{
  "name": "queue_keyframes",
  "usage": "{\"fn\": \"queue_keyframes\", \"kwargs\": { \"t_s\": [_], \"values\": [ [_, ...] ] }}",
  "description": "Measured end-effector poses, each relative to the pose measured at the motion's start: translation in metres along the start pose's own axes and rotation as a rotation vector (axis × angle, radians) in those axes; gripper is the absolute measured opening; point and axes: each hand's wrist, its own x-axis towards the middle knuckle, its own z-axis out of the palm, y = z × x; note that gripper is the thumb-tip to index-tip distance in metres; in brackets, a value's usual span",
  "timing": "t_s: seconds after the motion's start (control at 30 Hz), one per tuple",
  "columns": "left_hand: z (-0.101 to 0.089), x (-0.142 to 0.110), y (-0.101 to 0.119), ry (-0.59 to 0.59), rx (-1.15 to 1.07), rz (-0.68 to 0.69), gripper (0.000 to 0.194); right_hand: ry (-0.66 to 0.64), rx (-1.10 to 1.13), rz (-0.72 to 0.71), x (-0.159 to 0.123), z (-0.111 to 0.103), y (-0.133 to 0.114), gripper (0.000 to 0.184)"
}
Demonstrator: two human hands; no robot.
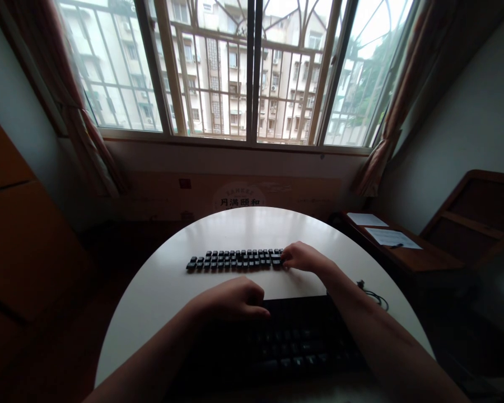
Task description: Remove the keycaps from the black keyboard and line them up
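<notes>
Loose black keycaps (235, 260) stand in rows across the white round table (163, 285). At the right end of these rows is my right hand (304, 257), its fingers curled together and closed on a keycap (282, 258). Nearer to me lies a dark keyboard (298, 347), partly covered by my forearms and deep in shadow. My left hand (239, 296) hovers at or rests by its upper left edge, back of the hand up and thumb pointing right. The other left fingers bend down out of sight, so I cannot tell whether they hold anything.
A coiled black cable (376, 299) lies right of my right forearm. Beyond the table's right edge, papers (392, 238) and a dark pen (397, 245) lie on a wooden surface (437, 260). A flat printed box (285, 196) stands below the barred window (252, 73).
</notes>
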Motion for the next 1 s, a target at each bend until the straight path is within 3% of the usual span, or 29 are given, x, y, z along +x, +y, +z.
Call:
{"fn": "queue_keyframes", "kwargs": {
  "t_s": [0.37, 0.53, 0.6, 0.7, 0.83, 0.93, 1.0],
  "values": [
    [0.0, -0.001, -0.002, -0.011, -0.01, 0.005, 0.037, 0.006, -0.024, 0.009, -0.003, -0.003, -0.005, 0.019],
    [0.001, -0.001, -0.004, -0.017, -0.006, -0.005, 0.039, 0.037, -0.023, 0.011, -0.006, -0.014, -0.01, 0.015],
    [0.0, -0.002, -0.003, -0.021, -0.002, -0.013, 0.039, 0.073, -0.024, 0.016, -0.009, -0.026, -0.015, 0.014],
    [-0.001, -0.002, -0.001, -0.031, 0.025, -0.032, 0.038, 0.182, -0.025, 0.029, -0.021, -0.053, -0.027, 0.035],
    [-0.002, -0.003, 0.0, -0.023, 0.083, -0.054, 0.039, 0.564, 0.182, -0.07, -0.061, -0.102, -0.056, 0.06],
    [-0.001, -0.002, -0.003, -0.005, 0.128, -0.051, 0.041, 0.63, 0.293, -0.075, -0.103, -0.127, -0.077, 0.078],
    [0.0, -0.002, -0.005, 0.01, 0.165, -0.043, 0.042, 0.625, 0.413, -0.024, -0.127, -0.129, -0.085, 0.08]
  ]
}}
